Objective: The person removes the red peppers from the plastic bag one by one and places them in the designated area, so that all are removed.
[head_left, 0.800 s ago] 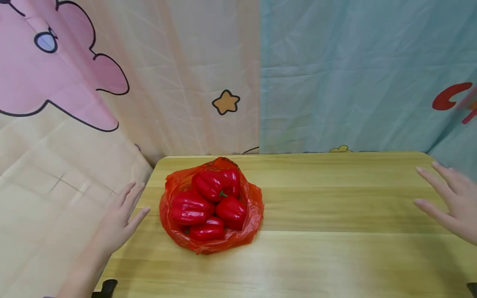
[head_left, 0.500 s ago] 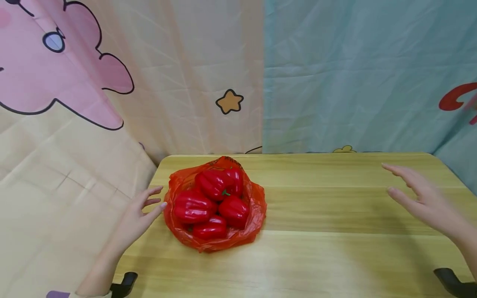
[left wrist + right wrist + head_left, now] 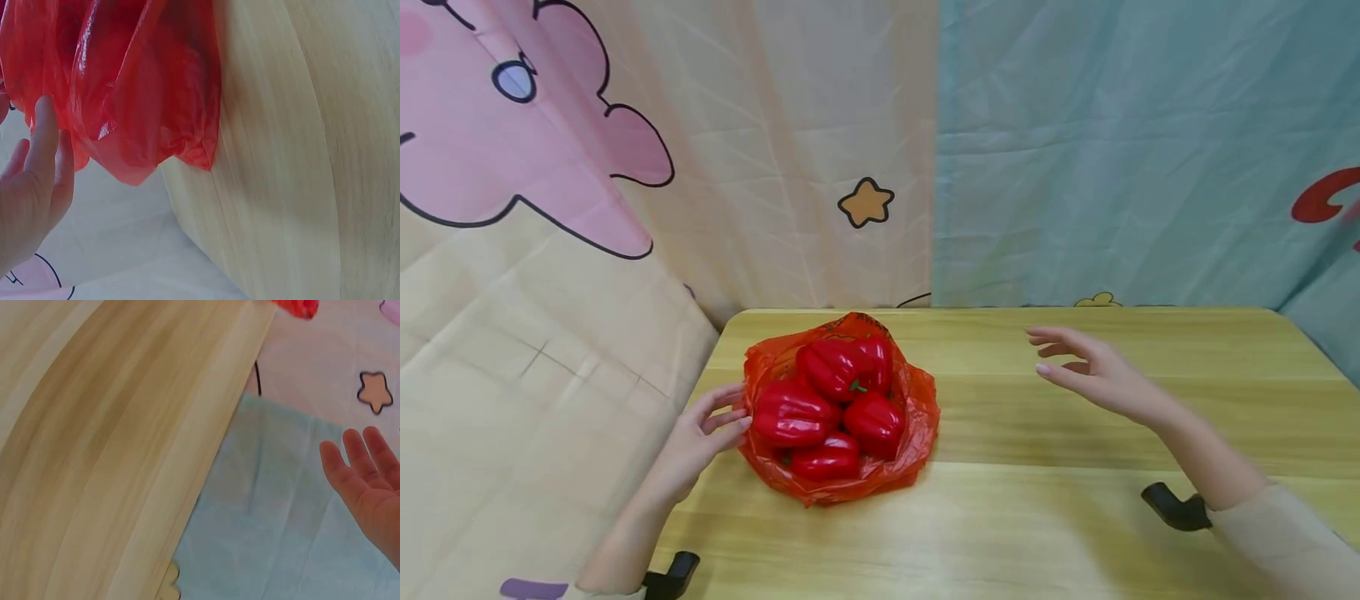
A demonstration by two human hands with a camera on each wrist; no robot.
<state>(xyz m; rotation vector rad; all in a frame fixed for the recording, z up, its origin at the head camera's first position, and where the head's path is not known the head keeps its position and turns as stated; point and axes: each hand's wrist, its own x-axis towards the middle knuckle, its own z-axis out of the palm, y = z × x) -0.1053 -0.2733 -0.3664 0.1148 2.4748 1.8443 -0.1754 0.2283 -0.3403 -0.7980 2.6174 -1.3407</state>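
Note:
A thin red plastic bag (image 3: 917, 425) sits with its mouth spread wide on the table, left of the middle. Several shiny red bell peppers (image 3: 793, 414) lie heaped inside it, one showing a green stem. My left hand (image 3: 700, 437) is at the bag's left edge, fingers loosely bent; whether they touch the plastic I cannot tell. The left wrist view shows those fingers (image 3: 44, 144) beside the bag's hanging side (image 3: 137, 94). Over the table, right of the bag and apart from it, my right hand (image 3: 1093, 371) hovers with relaxed fingers and holds nothing.
The wooden table (image 3: 1000, 517) has rounded back corners. Directly behind it hangs a cartoon-printed curtain (image 3: 1075, 167), which also runs along the left side (image 3: 550, 333). A black curved piece (image 3: 1176, 507) is fixed at each wrist.
My left hand has moved right to the bag's edge. My right hand has swept left over the table from the far right. The bag and peppers stay in place; the view shifts slightly.

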